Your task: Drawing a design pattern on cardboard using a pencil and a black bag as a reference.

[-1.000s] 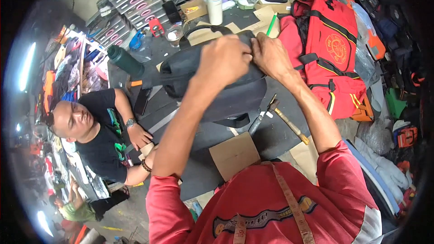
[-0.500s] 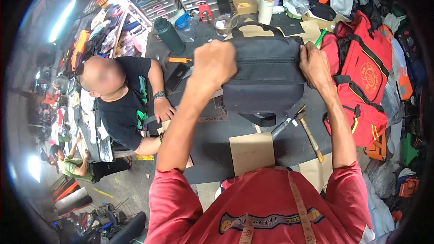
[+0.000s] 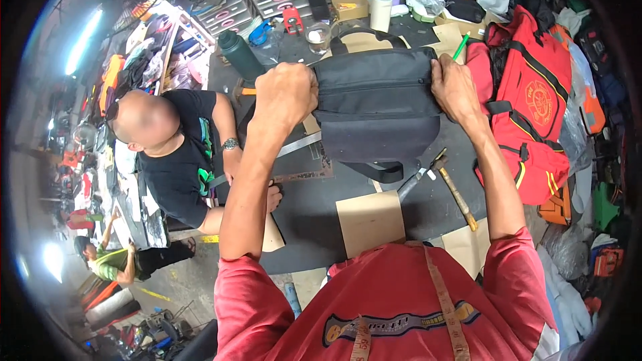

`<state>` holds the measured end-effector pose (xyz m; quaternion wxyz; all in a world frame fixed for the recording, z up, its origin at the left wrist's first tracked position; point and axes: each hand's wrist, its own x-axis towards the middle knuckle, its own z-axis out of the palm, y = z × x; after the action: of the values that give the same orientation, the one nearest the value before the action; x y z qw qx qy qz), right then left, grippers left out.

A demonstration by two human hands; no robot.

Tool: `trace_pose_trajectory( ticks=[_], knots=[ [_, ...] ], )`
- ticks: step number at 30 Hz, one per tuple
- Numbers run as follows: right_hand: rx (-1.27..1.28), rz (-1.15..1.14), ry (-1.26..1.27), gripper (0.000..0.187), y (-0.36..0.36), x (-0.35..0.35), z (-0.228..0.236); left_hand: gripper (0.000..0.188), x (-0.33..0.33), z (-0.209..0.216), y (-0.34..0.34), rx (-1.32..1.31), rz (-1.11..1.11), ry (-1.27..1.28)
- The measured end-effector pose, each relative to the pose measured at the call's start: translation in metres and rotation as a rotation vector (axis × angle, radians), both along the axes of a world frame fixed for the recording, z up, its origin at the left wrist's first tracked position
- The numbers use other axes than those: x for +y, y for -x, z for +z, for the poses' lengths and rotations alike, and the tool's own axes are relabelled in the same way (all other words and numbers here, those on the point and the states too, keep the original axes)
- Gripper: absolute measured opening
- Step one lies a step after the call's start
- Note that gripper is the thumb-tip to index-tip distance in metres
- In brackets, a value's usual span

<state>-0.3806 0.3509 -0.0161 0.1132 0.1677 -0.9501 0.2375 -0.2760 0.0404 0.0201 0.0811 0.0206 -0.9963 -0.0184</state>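
Observation:
A black zippered bag [image 3: 374, 97] lies on the dark worktable in front of me, its top panel stretched between my hands. My left hand [image 3: 284, 97] is closed in a fist on the bag's left end. At the right end, my right hand [image 3: 458, 87] grips the edge near the zipper's end, fingers closed. A green pen [image 3: 461, 47] sticks up just beyond that hand; whether the hand holds it I cannot tell. The bag's black carry handle [image 3: 368, 31] arches at the far side, and a black strap loop [image 3: 381, 172] hangs at the near side.
A hammer [image 3: 456, 194] lies near my right forearm, beside a cardboard piece [image 3: 371, 220]. A red bag [image 3: 535, 100] stands at right. A dark green bottle [image 3: 241, 57] and a cream bottle [image 3: 381, 7] stand far back. A co-worker [image 3: 180, 154] leans in at left, near a metal ruler [image 3: 299, 144].
My left fist has moved left and down onto the bag's end. The right hand keeps its grip. The co-worker's hands have shifted on the table, and the whole view has shifted slightly.

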Motion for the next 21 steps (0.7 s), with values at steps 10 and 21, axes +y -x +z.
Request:
trace_pose_trajectory(
  ticks=[10,21],
  knots=[
    [-0.005,-0.014,-0.010,0.029,-0.004,0.004,-0.002,0.045,0.006,0.019,-0.008,-0.086,-0.025,0.068],
    [0.017,0.006,-0.004,0.031,0.001,0.007,-0.006,0.068,0.022,0.041,-0.001,-0.267,0.073,0.167]
  ],
)
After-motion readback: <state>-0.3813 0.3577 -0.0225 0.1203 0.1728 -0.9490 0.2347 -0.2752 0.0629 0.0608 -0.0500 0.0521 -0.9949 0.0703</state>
